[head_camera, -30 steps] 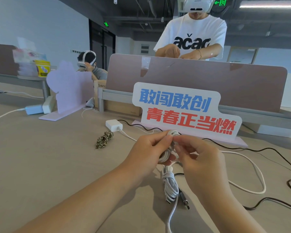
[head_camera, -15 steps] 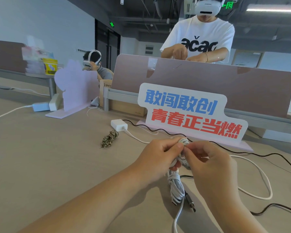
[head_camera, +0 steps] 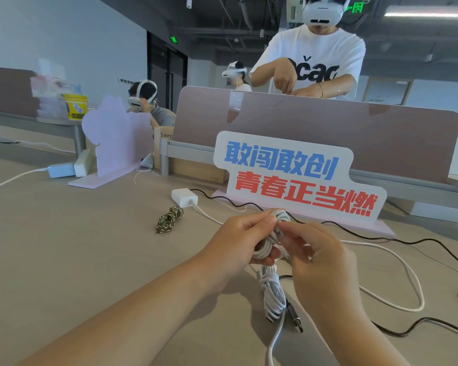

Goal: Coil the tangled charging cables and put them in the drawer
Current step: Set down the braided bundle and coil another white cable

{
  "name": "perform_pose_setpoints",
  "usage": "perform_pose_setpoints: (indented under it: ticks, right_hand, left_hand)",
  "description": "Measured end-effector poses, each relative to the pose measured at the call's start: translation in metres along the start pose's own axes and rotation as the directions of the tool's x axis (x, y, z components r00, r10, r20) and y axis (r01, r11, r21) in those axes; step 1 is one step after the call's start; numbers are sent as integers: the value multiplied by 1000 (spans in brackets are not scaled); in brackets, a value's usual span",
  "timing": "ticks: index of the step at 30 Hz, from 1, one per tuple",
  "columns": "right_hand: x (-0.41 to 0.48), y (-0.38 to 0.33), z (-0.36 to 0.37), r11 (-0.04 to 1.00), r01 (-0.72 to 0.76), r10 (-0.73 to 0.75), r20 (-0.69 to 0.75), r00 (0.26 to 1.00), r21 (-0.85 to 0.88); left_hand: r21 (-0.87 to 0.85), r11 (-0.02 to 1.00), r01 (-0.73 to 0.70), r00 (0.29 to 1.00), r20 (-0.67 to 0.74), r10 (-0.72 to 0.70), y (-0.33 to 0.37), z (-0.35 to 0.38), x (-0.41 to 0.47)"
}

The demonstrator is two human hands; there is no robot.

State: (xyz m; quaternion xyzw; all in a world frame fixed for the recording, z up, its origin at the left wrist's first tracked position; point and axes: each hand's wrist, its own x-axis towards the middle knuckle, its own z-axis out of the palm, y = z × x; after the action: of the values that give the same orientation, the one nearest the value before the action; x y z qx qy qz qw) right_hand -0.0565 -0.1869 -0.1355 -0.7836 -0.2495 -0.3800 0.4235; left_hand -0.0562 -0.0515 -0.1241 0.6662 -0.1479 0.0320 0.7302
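A white charging cable (head_camera: 271, 291) hangs in a folded bundle between my hands above the beige desk (head_camera: 64, 260). My left hand (head_camera: 238, 241) grips the upper loops of the bundle. My right hand (head_camera: 315, 257) pinches the cable at the top of the bundle, close against the left fingers. The bundle's lower end touches the desk, and a loose white tail runs toward me. A black cable (head_camera: 397, 241) snakes across the desk, its plug end (head_camera: 296, 319) lying beside the bundle. A braided, camouflage-coloured cable (head_camera: 168, 219) lies coiled to the left. No drawer is visible.
A white charger brick (head_camera: 184, 197) with a white lead (head_camera: 397, 273) looping right sits behind my hands. A sign with blue and red characters (head_camera: 296, 178) stands just beyond, before a brown divider (head_camera: 328, 136). People wearing headsets are behind the divider.
The bundle stays between my hands; my right fingers have shifted slightly at its top. The camera has moved closer and a little to the left.
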Motion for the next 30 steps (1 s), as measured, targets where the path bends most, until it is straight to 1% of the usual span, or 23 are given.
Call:
perform_pose_setpoints:
  ticks: [4, 7, 9, 11, 13, 15, 19, 23, 26, 28, 30]
  right_hand:
    - [2, -2, -3, 1000, -15, 16, -58, 998, 21]
    - [4, -2, -6, 994, -98, 100, -34, 994, 52]
    - [6, -2, -8, 971, -204, 201, 33, 979, 125]
    - [7, -2, -9, 923, -316, 281, 173, 944, 222]
    - [7, -3, -8, 881, -378, 293, 299, 908, 284]
    - [7, -5, -9, 868, -394, 294, 328, 898, 301]
    - [7, -6, -9, 898, -365, 294, 283, 913, 244]
    - [7, -5, -9, 923, -362, 320, 270, 908, 126]
    - [8, -5, -10, 923, -380, 355, 253, 900, 60]
    - [8, -6, -9, 919, -394, 375, 255, 891, 28]
    - [8, -8, -8, 905, -420, 387, 281, 878, 66]
  left_hand:
    - [52, 999, -6, 998, 66, 3, -3, 2, -2]
    - [67, 998, -6, 996, 88, 0, -5, 4, -3]
    - [16, 999, 30, 997, 67, -31, -3, 2, -2]
    - [-36, 997, 72, 997, 43, -71, -1, -1, -3]
    - [-48, 995, 82, 996, 30, -81, -1, -3, -3]
    - [-32, 997, 75, 997, 6, -75, -2, -4, -2]
    - [-9, 997, 79, 996, -39, -79, -2, -4, -1]
    - [97, 995, 37, 999, -22, -35, -4, -3, 0]
    - [159, 987, 19, 1000, -7, -18, -4, -6, 1]
    - [162, 987, 21, 1000, -4, -20, -2, -8, 3]
    - [130, 991, 44, 999, 0, -45, 0, -13, 6]
